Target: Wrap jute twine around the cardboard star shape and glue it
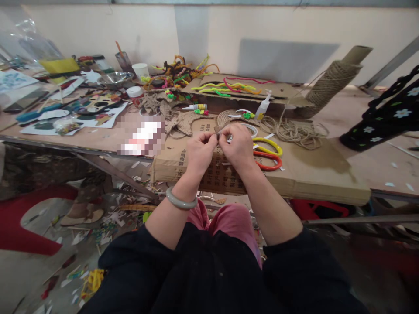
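As two hands (pixel 201 150) (pixel 238 146) pinch one scrap (pixel 217 129), two bottles (pixel 198 107) (pixel 262 108) sit near.

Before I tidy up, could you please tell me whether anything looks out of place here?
Yes: a yellow bundle lies among scraps on the floor, rather than on the table; loose twine lies tangled.

Lots of random clutter here: black bag with white daisies (pixel 384 117) at far right, white cup (pixel 140 71) and shiny metal bowl (pixel 116 79) upper left, paint-smeared palette (pixel 101 104) below them. Red plastic seat (pixel 12 224) lower left, plus a yellow bundle (pixel 93 282) on the scrap-littered floor (pixel 19 266).
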`<state>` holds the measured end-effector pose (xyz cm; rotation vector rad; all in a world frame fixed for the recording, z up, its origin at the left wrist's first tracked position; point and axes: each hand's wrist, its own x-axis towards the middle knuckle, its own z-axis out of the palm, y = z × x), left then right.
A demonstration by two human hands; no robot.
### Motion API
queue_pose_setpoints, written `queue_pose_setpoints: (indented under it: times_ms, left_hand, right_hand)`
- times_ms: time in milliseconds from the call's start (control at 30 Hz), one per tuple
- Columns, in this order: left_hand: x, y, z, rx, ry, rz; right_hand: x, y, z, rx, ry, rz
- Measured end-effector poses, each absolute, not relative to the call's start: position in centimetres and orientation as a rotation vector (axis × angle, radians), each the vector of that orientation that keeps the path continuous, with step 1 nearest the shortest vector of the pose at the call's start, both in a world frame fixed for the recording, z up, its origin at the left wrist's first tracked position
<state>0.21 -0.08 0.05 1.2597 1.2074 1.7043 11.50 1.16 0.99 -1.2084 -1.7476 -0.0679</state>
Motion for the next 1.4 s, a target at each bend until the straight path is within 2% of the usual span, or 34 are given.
queue_pose_setpoints:
  times_ms: [600, 833, 933, 1233, 1400]
  left_hand:
    - [0.3, 0.1, 0.1, 1.084, 1.165, 1.739]
    - [0.2, 0.0, 0.4, 0.973, 1.136, 1.735]
    - [0.3, -0.2, 0.9, 0.898, 1.109, 1.722]
    - [0.3, -0.5, 1.7, 0.761, 1.046, 1.683]
    - [0.3, -0.4, 1.6, 0.762, 1.035, 1.674]
  right_hand:
    - [12.6, 1.6, 1.5, -1.174, -1.522, 0.079]
    - [13.6, 2.6, 2.4, -1.045, -0.859, 0.760]
    - [14.2, 2.8, 2.9, -0.941, -0.562, 0.920]
    - [16.3, 2.9, 3.5, -0.721, -0.216, 0.885]
    - [15.6, 2.5, 3.4, -0.823, -0.476, 0.943]
